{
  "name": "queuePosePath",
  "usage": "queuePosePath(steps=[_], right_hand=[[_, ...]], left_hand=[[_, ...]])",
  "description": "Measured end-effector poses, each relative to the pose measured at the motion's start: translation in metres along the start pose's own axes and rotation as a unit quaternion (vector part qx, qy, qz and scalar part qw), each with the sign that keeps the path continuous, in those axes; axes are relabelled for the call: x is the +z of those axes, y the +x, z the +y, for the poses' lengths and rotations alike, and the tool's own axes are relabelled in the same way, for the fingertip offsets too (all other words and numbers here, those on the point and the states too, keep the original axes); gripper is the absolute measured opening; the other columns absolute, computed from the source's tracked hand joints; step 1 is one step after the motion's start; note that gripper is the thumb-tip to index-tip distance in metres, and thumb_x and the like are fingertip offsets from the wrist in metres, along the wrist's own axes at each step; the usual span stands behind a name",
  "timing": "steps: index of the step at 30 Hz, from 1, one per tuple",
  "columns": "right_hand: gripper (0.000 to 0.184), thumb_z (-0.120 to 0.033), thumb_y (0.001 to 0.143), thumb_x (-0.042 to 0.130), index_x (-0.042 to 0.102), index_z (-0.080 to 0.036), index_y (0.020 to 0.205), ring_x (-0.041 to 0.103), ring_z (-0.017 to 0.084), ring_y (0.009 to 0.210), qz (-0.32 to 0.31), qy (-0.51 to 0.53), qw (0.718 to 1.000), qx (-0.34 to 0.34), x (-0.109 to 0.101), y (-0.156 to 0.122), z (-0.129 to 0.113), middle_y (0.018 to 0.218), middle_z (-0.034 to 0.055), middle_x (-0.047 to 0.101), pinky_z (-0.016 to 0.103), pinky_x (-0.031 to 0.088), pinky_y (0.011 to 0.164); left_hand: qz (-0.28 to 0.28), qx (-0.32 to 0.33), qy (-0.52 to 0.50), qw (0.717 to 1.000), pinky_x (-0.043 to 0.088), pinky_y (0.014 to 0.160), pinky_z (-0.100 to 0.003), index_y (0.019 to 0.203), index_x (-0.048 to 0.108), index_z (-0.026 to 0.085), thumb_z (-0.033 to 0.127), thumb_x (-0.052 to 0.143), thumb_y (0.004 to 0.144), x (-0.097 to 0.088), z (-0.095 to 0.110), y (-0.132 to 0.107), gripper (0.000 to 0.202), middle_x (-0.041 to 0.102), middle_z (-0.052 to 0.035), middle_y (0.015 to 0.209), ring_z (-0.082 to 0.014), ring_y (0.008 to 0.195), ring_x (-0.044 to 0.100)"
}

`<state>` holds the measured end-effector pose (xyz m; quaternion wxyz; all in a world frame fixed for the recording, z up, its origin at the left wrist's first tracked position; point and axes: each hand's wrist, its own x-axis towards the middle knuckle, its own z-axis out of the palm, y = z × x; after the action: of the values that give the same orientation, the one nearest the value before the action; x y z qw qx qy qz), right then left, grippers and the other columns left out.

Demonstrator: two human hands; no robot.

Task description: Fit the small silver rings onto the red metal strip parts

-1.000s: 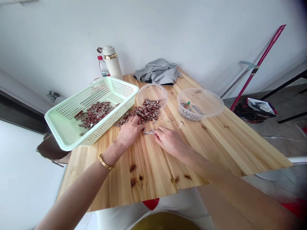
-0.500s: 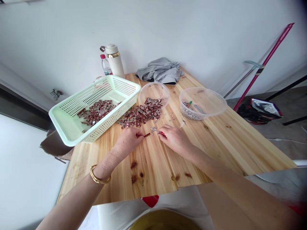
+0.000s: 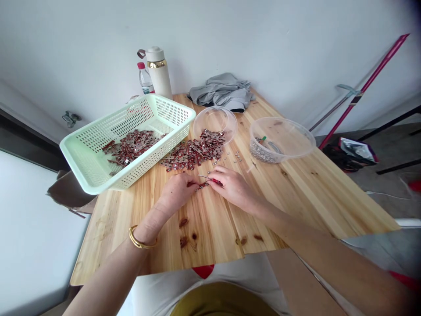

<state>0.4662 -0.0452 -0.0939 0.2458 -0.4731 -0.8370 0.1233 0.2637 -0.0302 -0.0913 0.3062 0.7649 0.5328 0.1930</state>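
Note:
My left hand (image 3: 176,191), a gold bangle on its wrist, pinches a small red-brown strip (image 3: 201,186) low over the table. Closed around a thin metal-tipped tool with a red grip (image 3: 215,181), my right hand (image 3: 233,188) holds the tip pointing left, above the strip. The tool's exact kind is too small to make out. Just beyond my hands lies a heap of similar red-brown strips (image 3: 189,154) with shiny metal spots. Several tiny silvery pieces (image 3: 237,154) are scattered to the right of the heap.
A pale green perforated basket (image 3: 80,176) with more strips stands at left. A clear round tub (image 3: 232,117) lies behind the heap; another clear tub (image 3: 301,142) with small metal pieces stands right. A white flask (image 3: 161,79), a bottle (image 3: 144,79) and grey cloth (image 3: 223,90) sit behind.
My right hand has moved slightly left, bringing the tool's tip over to the strip in my left hand. The camera view has shifted a little.

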Motion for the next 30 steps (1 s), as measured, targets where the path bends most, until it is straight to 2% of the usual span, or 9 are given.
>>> queuePosePath(steps=[5, 8, 11, 14, 17, 20, 22, 25, 30], right_hand=[[0.023, -0.016, 0.095, 0.047, 0.068, -0.019, 0.086, 0.06, 0.015, 0.078, -0.014, -0.045, 0.999, -0.023, 0.001, -0.005, -0.005, 0.088, 0.0042, 0.062, 0.027, 0.046, 0.071], [0.028, -0.014, 0.095, 0.043, 0.069, -0.02, 0.103, 0.063, 0.017, 0.088, -0.022, -0.061, 0.996, -0.054, 0.003, -0.015, -0.009, 0.099, 0.0061, 0.066, 0.03, 0.051, 0.076], [0.034, -0.014, 0.095, 0.041, 0.063, -0.017, 0.121, 0.065, 0.02, 0.095, -0.044, -0.092, 0.992, -0.074, 0.003, -0.026, -0.013, 0.106, 0.0089, 0.066, 0.033, 0.054, 0.08], [0.038, -0.015, 0.093, 0.045, 0.058, -0.015, 0.128, 0.066, 0.021, 0.094, -0.068, -0.086, 0.991, -0.078, -0.001, -0.031, -0.011, 0.111, 0.0099, 0.065, 0.033, 0.054, 0.078], [0.031, -0.015, 0.093, 0.048, 0.064, -0.021, 0.118, 0.066, 0.017, 0.088, -0.016, -0.008, 0.999, -0.038, -0.008, -0.024, 0.002, 0.108, 0.0061, 0.067, 0.029, 0.052, 0.076], [0.014, -0.016, 0.091, 0.055, 0.069, -0.018, 0.089, 0.064, 0.017, 0.078, 0.079, 0.014, 0.996, 0.025, -0.014, -0.01, 0.019, 0.084, 0.004, 0.068, 0.029, 0.048, 0.072], [0.012, -0.016, 0.089, 0.059, 0.066, -0.017, 0.079, 0.062, 0.017, 0.075, 0.075, 0.016, 0.996, 0.04, -0.015, -0.001, 0.026, 0.078, 0.0032, 0.066, 0.028, 0.046, 0.07], [0.01, -0.017, 0.088, 0.061, 0.066, -0.018, 0.08, 0.061, 0.017, 0.078, 0.031, 0.011, 0.998, 0.044, -0.011, 0.008, 0.029, 0.083, 0.0033, 0.067, 0.028, 0.045, 0.071], [0.007, -0.016, 0.086, 0.062, 0.064, -0.019, 0.08, 0.061, 0.018, 0.08, -0.003, -0.02, 0.998, 0.06, -0.005, 0.015, 0.032, 0.086, 0.0025, 0.066, 0.028, 0.041, 0.071]], left_hand=[[0.017, -0.005, 0.02, 1.0, 0.044, 0.06, -0.026, 0.08, 0.075, 0.021, 0.019, 0.06, 0.081, 0.002, 0.004, 0.0, 0.016, 0.071, -0.0007, 0.073, -0.0147, 0.065, 0.06], [0.031, -0.006, 0.024, 0.999, 0.043, 0.06, -0.026, 0.076, 0.072, 0.018, 0.016, 0.059, 0.08, 0.004, 0.004, -0.001, 0.014, 0.069, -0.0017, 0.073, -0.014, 0.064, 0.059], [0.036, -0.005, 0.028, 0.999, 0.044, 0.062, -0.026, 0.075, 0.07, 0.017, 0.015, 0.059, 0.081, 0.007, 0.003, -0.003, 0.013, 0.068, -0.0024, 0.075, -0.0139, 0.066, 0.059], [0.038, -0.011, 0.037, 0.999, 0.045, 0.065, -0.026, 0.076, 0.069, 0.017, 0.015, 0.059, 0.081, 0.008, 0.004, -0.005, 0.011, 0.068, -0.0027, 0.078, -0.0145, 0.069, 0.06], [0.031, -0.008, 0.058, 0.998, 0.045, 0.069, -0.028, 0.077, 0.068, 0.018, 0.014, 0.057, 0.083, 0.003, 0.007, -0.008, 0.013, 0.067, -0.0029, 0.08, -0.0157, 0.072, 0.061], [0.03, -0.001, 0.103, 0.994, 0.045, 0.067, -0.028, 0.077, 0.065, 0.019, 0.015, 0.055, 0.085, -0.005, 0.013, -0.012, 0.013, 0.066, -0.0034, 0.083, -0.0171, 0.074, 0.061], [0.039, -0.002, 0.137, 0.99, 0.044, 0.064, -0.028, 0.078, 0.064, 0.019, 0.016, 0.054, 0.087, -0.01, 0.017, -0.015, 0.014, 0.065, -0.0044, 0.086, -0.0178, 0.073, 0.061], [0.044, -0.004, 0.16, 0.986, 0.044, 0.064, -0.029, 0.082, 0.062, 0.018, 0.016, 0.05, 0.091, -0.012, 0.02, -0.018, 0.016, 0.064, -0.0055, 0.088, -0.0185, 0.074, 0.062], [0.059, 0.022, 0.085, 0.994, 0.046, 0.073, -0.028, 0.084, 0.065, 0.017, 0.012, 0.054, 0.089, -0.006, 0.013, -0.018, 0.013, 0.066, -0.004, 0.085, -0.0174, 0.08, 0.064]])
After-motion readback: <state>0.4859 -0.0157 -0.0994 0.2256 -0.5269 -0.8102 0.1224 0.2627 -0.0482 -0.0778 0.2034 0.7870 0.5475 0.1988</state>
